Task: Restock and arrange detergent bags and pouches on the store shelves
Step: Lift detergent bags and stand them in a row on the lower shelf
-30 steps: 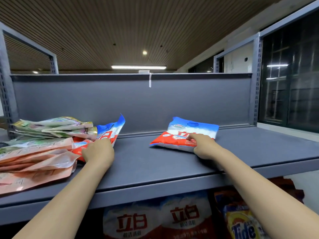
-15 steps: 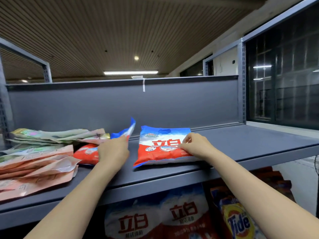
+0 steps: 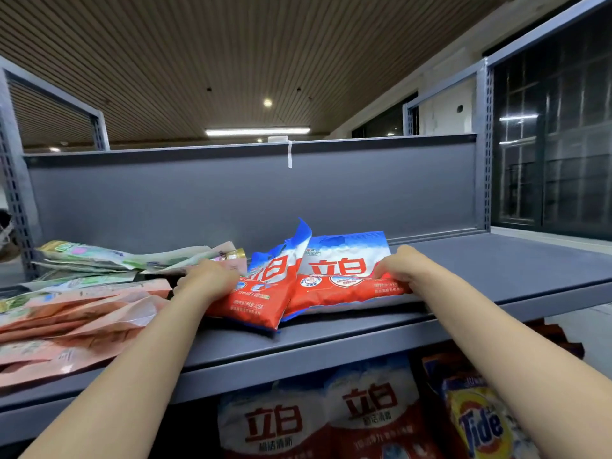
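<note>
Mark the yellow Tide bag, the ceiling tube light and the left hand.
yellow Tide bag [image 3: 482, 425], head view, blue lettering.
ceiling tube light [image 3: 257, 131], head view, tube's middle.
left hand [image 3: 208, 279], head view, back of hand.

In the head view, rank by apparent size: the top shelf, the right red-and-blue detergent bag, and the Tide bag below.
1. Top shelf, largest by far.
2. Right red-and-blue detergent bag.
3. Tide bag, cut off by the frame and nearer the camera, so its rank against the detergent bag is unsure.

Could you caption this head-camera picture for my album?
Two hands hold two red-and-blue detergent bags together on a grey shelf.
</note>
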`<state>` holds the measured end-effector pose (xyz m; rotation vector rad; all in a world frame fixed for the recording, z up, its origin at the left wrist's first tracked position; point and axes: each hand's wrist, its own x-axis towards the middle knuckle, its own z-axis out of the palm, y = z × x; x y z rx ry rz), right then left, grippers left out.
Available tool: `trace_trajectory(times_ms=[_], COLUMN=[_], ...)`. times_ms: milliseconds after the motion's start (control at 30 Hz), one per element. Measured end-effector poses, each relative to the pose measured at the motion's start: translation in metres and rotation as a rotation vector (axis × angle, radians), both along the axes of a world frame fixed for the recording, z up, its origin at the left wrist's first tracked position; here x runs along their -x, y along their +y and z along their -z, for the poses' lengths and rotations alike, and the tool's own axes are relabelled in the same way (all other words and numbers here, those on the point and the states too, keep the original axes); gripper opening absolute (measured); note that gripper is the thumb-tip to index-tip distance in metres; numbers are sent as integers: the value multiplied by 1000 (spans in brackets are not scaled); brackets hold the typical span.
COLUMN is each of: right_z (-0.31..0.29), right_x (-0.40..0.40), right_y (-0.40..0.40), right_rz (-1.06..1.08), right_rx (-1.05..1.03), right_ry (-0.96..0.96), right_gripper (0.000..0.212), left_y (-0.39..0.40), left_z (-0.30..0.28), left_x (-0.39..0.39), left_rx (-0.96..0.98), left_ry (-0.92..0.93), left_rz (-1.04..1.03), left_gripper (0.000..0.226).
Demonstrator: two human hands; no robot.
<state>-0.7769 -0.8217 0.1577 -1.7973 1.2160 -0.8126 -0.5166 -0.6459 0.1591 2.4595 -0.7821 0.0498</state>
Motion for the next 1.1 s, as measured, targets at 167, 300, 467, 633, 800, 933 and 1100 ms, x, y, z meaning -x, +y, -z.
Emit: trace_trajectory(times_ms=[167, 300, 467, 633, 800, 933, 1100], right_z=[1, 1, -19, -17, 16, 20, 17], right_x=[-4, 0, 14, 14, 11, 15, 24], right_y=[-8, -10, 8, 37, 37, 29, 38], right_rz=[99, 256, 441, 481, 499, 447, 402], right_rx=[-153, 105, 527, 789, 691, 506, 472], right_ry=[-328, -297, -277, -413, -492, -521, -520], right_gripper=[39, 4, 13, 23, 27, 20, 31], left_y=[9, 13, 10, -6, -4, 3, 12], left_z=[-8, -9, -14, -10, -18, -6, 16], left_x=[-8, -2, 20, 36, 50, 64, 85], left_rx=[-10, -42, -39, 387, 891, 1037, 1100], left_ry=[-13, 79, 388, 503, 169, 100, -103], left_rz=[-86, 2, 93, 244, 281, 254, 15], left_gripper=[40, 42, 23, 9, 19, 28, 31])
